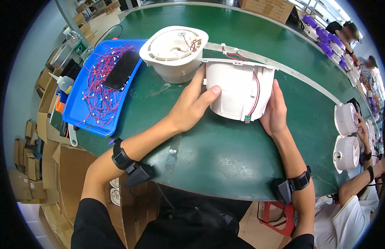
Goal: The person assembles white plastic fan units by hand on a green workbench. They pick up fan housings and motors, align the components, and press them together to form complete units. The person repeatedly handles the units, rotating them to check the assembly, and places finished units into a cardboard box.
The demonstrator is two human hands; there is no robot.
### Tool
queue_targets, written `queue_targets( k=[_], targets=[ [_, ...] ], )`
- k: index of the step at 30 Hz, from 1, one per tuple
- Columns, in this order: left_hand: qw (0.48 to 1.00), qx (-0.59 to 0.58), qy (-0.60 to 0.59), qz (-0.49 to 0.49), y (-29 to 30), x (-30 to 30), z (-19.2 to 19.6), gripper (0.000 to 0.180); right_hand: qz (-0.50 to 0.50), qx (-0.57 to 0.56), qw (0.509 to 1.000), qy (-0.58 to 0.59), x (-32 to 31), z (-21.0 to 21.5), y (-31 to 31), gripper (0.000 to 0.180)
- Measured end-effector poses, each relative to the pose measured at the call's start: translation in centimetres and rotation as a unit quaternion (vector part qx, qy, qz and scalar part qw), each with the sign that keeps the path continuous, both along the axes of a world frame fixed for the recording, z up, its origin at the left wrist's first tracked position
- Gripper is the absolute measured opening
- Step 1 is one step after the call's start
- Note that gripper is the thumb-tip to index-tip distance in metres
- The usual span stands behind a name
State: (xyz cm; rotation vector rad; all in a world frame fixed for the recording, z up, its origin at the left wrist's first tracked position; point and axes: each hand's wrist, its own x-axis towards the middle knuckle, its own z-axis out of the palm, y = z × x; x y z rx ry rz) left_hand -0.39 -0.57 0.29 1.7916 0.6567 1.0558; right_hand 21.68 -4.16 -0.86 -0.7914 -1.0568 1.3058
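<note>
Between my two hands a white plastic housing [236, 89] is held tilted above the green table. A red and black wire [257, 93] runs down its side to a small green connector [247, 119], and more wires stick out past its far rim. My left hand [193, 101] grips the housing's left side, thumb across the wall. Against the right side rests my right hand [276, 110], its fingers partly hidden behind the housing. Just beyond my left hand stands a second white housing [176, 54], open side up, with red wires inside.
A blue tray [71, 111] on the left holds tangled red wires [97, 93] and a black phone [122, 70]. Beside it are a clear bottle [78, 45] and a small dropper bottle [64, 82]. At right, a co-worker's hand [361, 126] touches white housings [346, 153].
</note>
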Motion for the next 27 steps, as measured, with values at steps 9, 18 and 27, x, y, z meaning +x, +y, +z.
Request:
queue_targets(
  k=[9,18,27],
  targets=[
    [0.997,-0.031,-0.073,-0.023,-0.1,0.2,-0.3,0.078,0.015,0.032,0.994,-0.104,0.9,-1.2,-0.6,0.084],
    [0.989,-0.050,-0.121,-0.069,-0.2,0.4,0.2,0.073,-0.056,-0.048,0.997,0.034,0.5,0.6,-0.4,0.078],
    [0.989,-0.052,-0.115,-0.072,-0.1,0.2,0.1,0.076,-0.061,-0.040,0.997,0.035,0.4,0.8,-0.5,0.077]
  ],
)
